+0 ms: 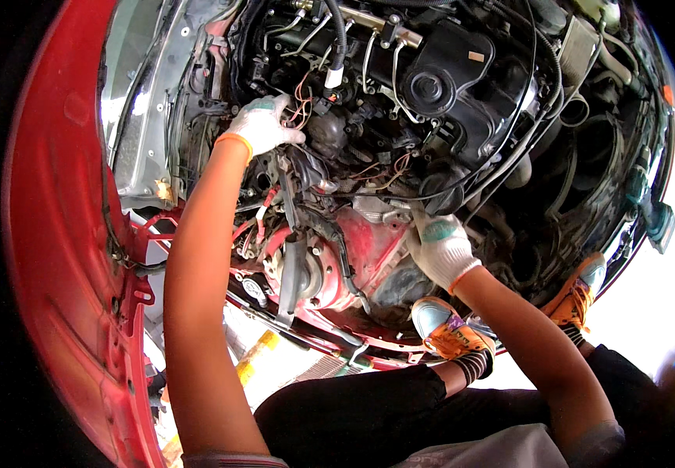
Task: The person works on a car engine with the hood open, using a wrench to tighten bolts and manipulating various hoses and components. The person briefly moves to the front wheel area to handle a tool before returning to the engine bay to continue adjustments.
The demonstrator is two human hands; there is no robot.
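In the opened engine bay, my left hand (263, 126), in a white knit glove with an orange cuff, reaches in at the left side of the engine. Its thumb and fingers stand apart, close to a bundle of thin copper-coloured wires (301, 108). Nothing shows in its grasp. My right hand (445, 251), gloved the same way, reaches in below the engine beside the red body panel (364, 240). A round black part (441, 193) lies just beyond its fingers. The ends of those fingers are hidden, so any hold cannot be made out.
A black engine cover (450, 82) and metal fuel lines (368, 58) fill the top. Black cables (520, 125) cross on the right. A dark bar (291, 269) stands up between my arms. Red bodywork (64, 210) curves along the left. My orange-and-blue shoes (446, 331) rest at the bay's near edge.
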